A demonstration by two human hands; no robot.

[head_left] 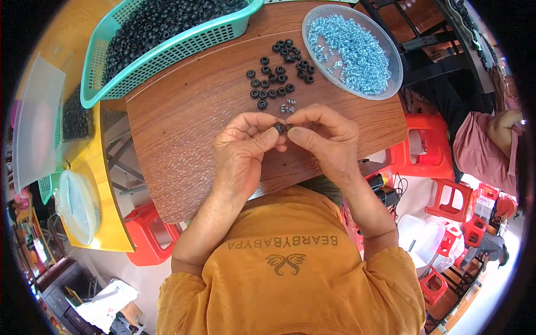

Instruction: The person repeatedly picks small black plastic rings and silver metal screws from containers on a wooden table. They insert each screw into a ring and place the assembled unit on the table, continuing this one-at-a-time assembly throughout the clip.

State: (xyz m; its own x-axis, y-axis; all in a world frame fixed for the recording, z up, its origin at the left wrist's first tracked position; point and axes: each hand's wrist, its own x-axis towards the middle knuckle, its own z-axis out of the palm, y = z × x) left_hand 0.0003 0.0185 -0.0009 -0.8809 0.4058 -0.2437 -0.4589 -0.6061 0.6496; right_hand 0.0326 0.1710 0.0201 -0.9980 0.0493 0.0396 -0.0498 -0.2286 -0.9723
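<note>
A round black bead point(280, 128) sits between the thumb and fingertips of my left hand point(241, 149), just above the wooden table point(184, 139). My right hand point(333, 139) meets it from the right, thumb and forefinger pinched at the bead's side; what they grip is too small to make out. Beyond my fingertips lie a few small silvery pieces point(287, 106). Farther off, several loose black beads point(272, 84) are spread over the tabletop. At the far right stands a clear round tub point(395, 86) with many shiny light-blue pieces point(357, 53).
A teal perforated basket point(184, 56) heaped with black beads point(162, 25) stands at the far left. Left of the table is a yellow table point(114, 212) carrying plastic containers. Red stools point(427, 146) stand to the right, near a person in pink clothing point(480, 142).
</note>
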